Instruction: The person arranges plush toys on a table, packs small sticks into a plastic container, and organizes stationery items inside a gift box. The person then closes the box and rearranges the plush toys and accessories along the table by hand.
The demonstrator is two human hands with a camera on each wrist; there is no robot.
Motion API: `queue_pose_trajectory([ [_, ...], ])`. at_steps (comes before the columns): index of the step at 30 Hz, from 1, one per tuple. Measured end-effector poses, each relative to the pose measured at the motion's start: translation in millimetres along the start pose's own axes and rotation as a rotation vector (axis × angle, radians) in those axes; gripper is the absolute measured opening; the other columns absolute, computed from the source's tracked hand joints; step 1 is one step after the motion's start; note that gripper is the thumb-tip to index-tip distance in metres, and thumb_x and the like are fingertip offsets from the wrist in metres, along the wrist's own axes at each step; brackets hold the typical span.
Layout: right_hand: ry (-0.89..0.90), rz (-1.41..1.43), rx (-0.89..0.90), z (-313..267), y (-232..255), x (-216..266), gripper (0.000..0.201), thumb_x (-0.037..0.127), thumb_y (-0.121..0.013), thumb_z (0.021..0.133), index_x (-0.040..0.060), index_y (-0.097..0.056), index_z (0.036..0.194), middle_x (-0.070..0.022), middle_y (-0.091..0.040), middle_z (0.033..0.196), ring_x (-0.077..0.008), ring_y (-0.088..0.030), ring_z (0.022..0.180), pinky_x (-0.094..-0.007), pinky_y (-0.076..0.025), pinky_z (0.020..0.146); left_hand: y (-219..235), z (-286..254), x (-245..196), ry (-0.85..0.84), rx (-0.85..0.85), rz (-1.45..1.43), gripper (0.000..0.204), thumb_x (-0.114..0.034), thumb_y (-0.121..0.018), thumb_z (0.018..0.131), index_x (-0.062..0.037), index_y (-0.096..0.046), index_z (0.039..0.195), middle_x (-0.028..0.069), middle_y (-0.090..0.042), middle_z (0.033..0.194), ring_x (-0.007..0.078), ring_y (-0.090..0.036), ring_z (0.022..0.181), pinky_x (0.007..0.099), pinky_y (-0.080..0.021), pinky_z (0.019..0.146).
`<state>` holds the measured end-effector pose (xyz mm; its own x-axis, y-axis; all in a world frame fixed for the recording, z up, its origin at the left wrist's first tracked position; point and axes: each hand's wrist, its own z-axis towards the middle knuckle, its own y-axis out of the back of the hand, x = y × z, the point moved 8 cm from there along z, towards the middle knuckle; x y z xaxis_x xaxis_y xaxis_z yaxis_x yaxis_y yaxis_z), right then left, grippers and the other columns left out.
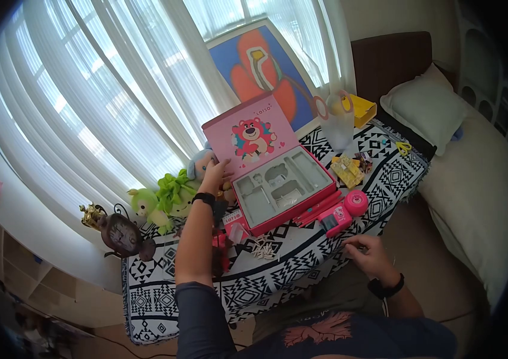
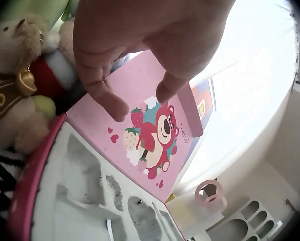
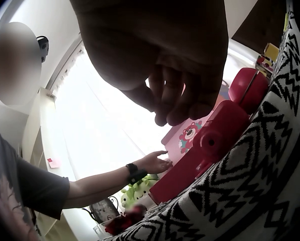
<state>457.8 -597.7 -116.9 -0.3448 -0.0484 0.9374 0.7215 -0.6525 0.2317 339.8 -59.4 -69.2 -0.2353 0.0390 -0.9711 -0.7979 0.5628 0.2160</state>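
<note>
An open pink gift box [image 1: 284,191] lies on the patterned cloth, its lid [image 1: 248,133] tilted up with a pink bear print. Its grey moulded insert [image 2: 79,201] has shaped hollows, with a few small clear packets inside. My left hand [image 1: 217,172] is at the lid's left edge, thumb and fingers apart over the lid's inner face in the left wrist view. My right hand [image 1: 368,256] hovers by the table's front edge, fingers loosely bent, nothing visible in it. Nearest to it are a pink pencil sharpener [image 1: 336,220] and a round pink container [image 1: 356,203].
Plush toys [image 1: 173,194] and a brown clock [image 1: 123,232] stand left of the box. Small white sticks [image 1: 263,248] lie in front. Yellow packs [image 1: 348,172], yellow scissors [image 1: 404,148] and a frosted bag [image 1: 337,128] are to the right. A bed [image 1: 475,155] stands beyond.
</note>
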Motion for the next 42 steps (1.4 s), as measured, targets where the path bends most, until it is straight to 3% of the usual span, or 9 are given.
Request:
queue_pose_trajectory([
  [5, 0.067, -0.031, 0.055, 18.1, 19.1, 14.8, 0.02, 0.007, -0.075, 0.096, -0.0015, -0.076, 0.114, -0.008, -0.077, 0.096, -0.0115, -0.071, 0.085, -0.0282, -0.056, 0.077, -5.1, -55.4, -21.3, 0.009, 0.01, -0.202, 0.096, -0.026, -0.085, 0.09, -0.0057, -0.026, 0.163, 0.0209, -0.051, 0.144, 0.0293, -0.069, 0.107, 0.0408, -0.061, 0.085],
  [8, 0.036, 0.075, 0.124, 58.5, 31.6, 13.5, 0.035, 0.011, -0.076, 0.097, -0.0006, -0.068, 0.129, -0.0049, -0.073, 0.102, -0.0118, -0.069, 0.089, -0.029, -0.056, 0.083, -3.4, -90.1, -44.2, -0.318, 0.142, -0.232, 0.108, -0.013, -0.084, 0.09, -0.0114, -0.012, 0.17, 0.0229, -0.041, 0.159, 0.028, -0.059, 0.132, 0.0381, -0.054, 0.104],
  [10, 0.115, -0.051, 0.146, 106.4, 43.0, 16.0, 0.047, 0.017, -0.077, 0.098, 0.0001, -0.062, 0.139, -0.005, -0.071, 0.108, -0.012, -0.067, 0.095, -0.0286, -0.055, 0.089, -3.6, -118.3, -37.3, -0.286, 0.14, -0.309, 0.107, -0.009, -0.082, 0.091, -0.0126, -0.011, 0.171, 0.0263, -0.039, 0.16, 0.0318, -0.057, 0.136, 0.0392, -0.053, 0.109],
  [13, 0.041, -0.061, 0.145, 195.3, 51.0, -17.3, 0.08, 0.04, -0.078, 0.098, 0.0042, -0.041, 0.159, -0.0194, -0.057, 0.143, -0.0252, -0.06, 0.126, -0.0367, -0.052, 0.102, -18.9, -160.1, -32.5, -0.284, 0.193, -0.517, 0.105, -0.002, -0.079, 0.091, -0.008, -0.011, 0.171, 0.0295, -0.04, 0.159, 0.0334, -0.056, 0.139, 0.0388, -0.052, 0.113],
  [17, -0.136, -0.022, 0.169, 254.6, 45.6, -12.2, 0.107, 0.05, -0.081, 0.093, 0.009, -0.02, 0.17, -0.0323, -0.041, 0.162, -0.037, -0.052, 0.143, -0.0404, -0.049, 0.111, -43.1, -181.2, -1.8, -0.263, 0.199, -0.354, 0.103, 0.004, -0.083, 0.086, 0.0036, -0.02, 0.167, 0.0299, -0.044, 0.158, 0.0275, -0.058, 0.136, 0.0361, -0.052, 0.112],
  [20, 0.023, -0.374, 0.555, 258.2, 10.6, -7.8, 0.111, 0.043, -0.084, 0.091, 0.016, -0.014, 0.173, -0.0269, -0.039, 0.165, -0.0347, -0.052, 0.144, -0.0414, -0.046, 0.116, -58.7, -177.0, 21.9, -0.343, 0.243, 0.098, 0.098, -0.003, -0.09, 0.08, 0.0049, -0.037, 0.162, 0.0317, -0.049, 0.156, 0.03, -0.054, 0.143, 0.0381, -0.048, 0.115],
  [23, 0.047, -0.309, 0.785, 244.7, -15.9, -14.8, 0.108, 0.041, -0.085, 0.09, 0.0129, -0.02, 0.172, -0.0256, -0.041, 0.166, -0.0336, -0.051, 0.146, -0.0413, -0.045, 0.117, -59.5, -186.5, 15.4, -0.642, 0.016, 0.597, 0.093, -0.015, -0.092, 0.08, 0.0015, -0.046, 0.159, 0.037, -0.045, 0.158, 0.0394, -0.053, 0.145, 0.0423, -0.048, 0.115],
  [30, 0.271, -0.683, 0.657, 241.8, -22.5, -27.1, 0.085, 0.03, -0.083, 0.089, 0.0009, -0.044, 0.16, -0.0274, -0.059, 0.148, -0.0387, -0.061, 0.131, -0.0404, -0.048, 0.111, -75.5, -197.9, 26.3, -0.662, 0.028, 0.91, 0.087, -0.043, -0.087, 0.086, 0.0009, -0.052, 0.152, 0.0431, -0.039, 0.158, 0.0557, -0.054, 0.137, 0.0519, -0.05, 0.11],
  [42, 0.271, -0.6, 0.601, 229.3, -18.3, -18.4, 0.062, 0.013, -0.065, 0.1, 0.0035, -0.045, 0.158, -0.0262, -0.073, 0.114, -0.0346, -0.072, 0.103, -0.0411, -0.055, 0.093, -74.7, -191.0, 33.5, -0.734, 0.037, 0.857, 0.068, -0.037, -0.076, 0.098, 0.0015, -0.051, 0.147, 0.0389, -0.053, 0.144, 0.0523, -0.064, 0.12, 0.05, -0.058, 0.097],
])
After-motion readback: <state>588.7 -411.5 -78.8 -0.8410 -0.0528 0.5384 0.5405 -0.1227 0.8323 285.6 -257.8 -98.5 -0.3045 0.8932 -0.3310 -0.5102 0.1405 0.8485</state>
